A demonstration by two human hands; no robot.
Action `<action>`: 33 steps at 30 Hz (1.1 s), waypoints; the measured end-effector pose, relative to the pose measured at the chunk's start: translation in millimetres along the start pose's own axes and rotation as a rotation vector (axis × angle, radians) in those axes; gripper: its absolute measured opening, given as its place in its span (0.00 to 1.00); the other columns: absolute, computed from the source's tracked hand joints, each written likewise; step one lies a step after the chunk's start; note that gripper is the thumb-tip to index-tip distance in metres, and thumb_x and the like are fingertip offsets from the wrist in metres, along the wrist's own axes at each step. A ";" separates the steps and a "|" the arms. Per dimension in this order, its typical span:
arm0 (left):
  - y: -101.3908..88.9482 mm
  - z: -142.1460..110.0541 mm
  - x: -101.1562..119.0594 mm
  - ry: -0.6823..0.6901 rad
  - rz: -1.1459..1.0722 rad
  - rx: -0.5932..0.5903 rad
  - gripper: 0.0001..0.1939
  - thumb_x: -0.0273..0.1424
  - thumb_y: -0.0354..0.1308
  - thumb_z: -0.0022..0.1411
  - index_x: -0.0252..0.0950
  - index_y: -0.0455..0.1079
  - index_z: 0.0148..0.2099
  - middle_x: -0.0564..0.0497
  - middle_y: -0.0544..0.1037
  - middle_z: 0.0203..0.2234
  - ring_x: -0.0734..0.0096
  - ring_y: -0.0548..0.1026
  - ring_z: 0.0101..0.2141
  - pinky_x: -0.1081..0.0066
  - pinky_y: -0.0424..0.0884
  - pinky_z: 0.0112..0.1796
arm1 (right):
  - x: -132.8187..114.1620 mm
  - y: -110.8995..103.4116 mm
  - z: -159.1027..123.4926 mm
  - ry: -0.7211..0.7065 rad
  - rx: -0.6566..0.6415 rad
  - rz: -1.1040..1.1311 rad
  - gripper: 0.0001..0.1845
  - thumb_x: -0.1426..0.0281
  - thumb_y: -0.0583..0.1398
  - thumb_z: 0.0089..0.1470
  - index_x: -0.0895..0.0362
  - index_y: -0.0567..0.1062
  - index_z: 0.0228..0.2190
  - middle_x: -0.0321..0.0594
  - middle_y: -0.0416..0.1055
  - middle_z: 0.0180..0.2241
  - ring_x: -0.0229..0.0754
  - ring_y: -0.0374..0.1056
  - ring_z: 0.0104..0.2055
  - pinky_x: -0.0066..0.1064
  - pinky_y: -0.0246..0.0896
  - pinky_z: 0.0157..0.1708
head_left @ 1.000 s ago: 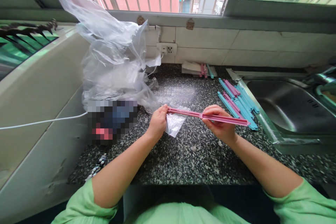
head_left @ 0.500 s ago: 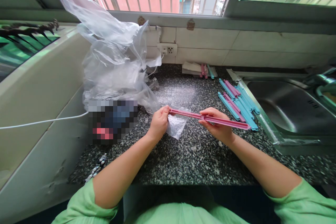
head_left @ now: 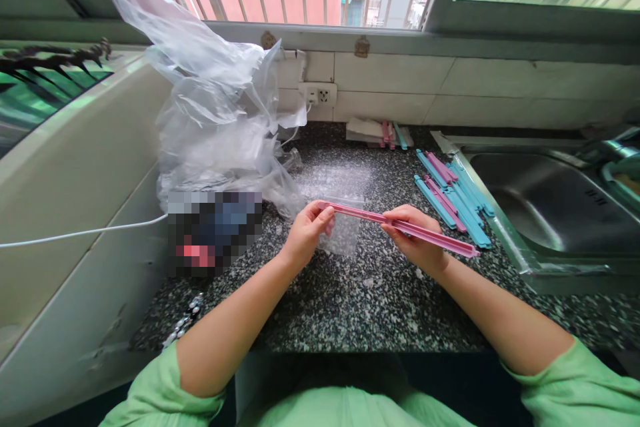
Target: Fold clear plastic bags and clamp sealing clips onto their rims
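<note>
- Left forearm (head_left: 245,313) bare, reaching forward and inward.
- Left hand (head_left: 303,232) in a pinch, thumb (head_left: 327,215) uppermost.
- Right forearm (head_left: 505,313) bare, angled inward, roughly mirroring the left.
- Right hand (head_left: 417,239) gripping, fingertips (head_left: 393,214) leftward, its thumb below them.
- Hands apart, roughly level.

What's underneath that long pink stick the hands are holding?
Below the pink stick, you can see a small clear bag and the speckled counter. Whatever the left hand and right hand cover can't be seen.
</note>
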State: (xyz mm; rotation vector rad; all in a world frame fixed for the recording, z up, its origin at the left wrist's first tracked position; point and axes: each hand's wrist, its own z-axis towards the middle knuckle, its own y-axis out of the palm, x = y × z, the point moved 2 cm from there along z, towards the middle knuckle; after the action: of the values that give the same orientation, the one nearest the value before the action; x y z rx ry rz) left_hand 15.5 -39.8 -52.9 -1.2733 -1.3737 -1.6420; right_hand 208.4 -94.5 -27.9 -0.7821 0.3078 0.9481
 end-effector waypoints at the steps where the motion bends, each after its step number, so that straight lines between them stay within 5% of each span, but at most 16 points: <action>1: 0.2 0.2 0.1 0.003 0.005 -0.002 0.15 0.40 0.63 0.44 0.34 0.66 0.28 0.58 0.64 0.16 0.81 0.60 0.18 0.77 0.57 0.21 | -0.5 -1.2 0.2 -0.009 0.016 -0.002 0.05 0.74 0.61 0.49 0.55 0.73 0.31 0.39 0.72 0.28 0.37 0.69 0.28 0.29 0.66 0.27; 13: 0.8 -2.0 0.9 0.040 0.100 -0.001 0.12 0.36 0.63 0.44 0.34 0.67 0.27 0.59 0.63 0.14 0.81 0.59 0.17 0.78 0.57 0.20 | 18.4 -8.4 4.0 0.040 0.124 -0.147 0.05 0.72 0.61 0.49 0.55 0.72 0.32 0.38 0.72 0.28 0.38 0.68 0.29 0.31 0.66 0.29; 19: 3.8 -3.6 2.5 0.012 0.064 -0.019 0.12 0.37 0.63 0.44 0.34 0.68 0.27 0.58 0.63 0.14 0.81 0.59 0.17 0.77 0.56 0.20 | 8.4 0.9 0.7 -0.016 0.048 -0.089 0.04 0.73 0.60 0.49 0.55 0.73 0.31 0.38 0.72 0.27 0.38 0.69 0.29 0.31 0.67 0.29; 33: 6.9 -6.9 0.2 -0.061 -0.005 -0.022 0.16 0.37 0.66 0.41 0.32 0.71 0.31 0.57 0.66 0.17 0.83 0.58 0.18 0.78 0.54 0.21 | -7.5 0.9 -1.5 -0.019 0.102 -0.004 0.07 0.76 0.62 0.47 0.54 0.73 0.31 0.38 0.72 0.27 0.37 0.69 0.28 0.30 0.67 0.28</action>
State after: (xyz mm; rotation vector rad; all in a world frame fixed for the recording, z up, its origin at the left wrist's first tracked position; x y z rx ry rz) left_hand 19.8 -48.1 -50.2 -1.3434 -1.3995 -1.6377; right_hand 203.6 -99.8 -25.3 -0.6798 0.3355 0.9278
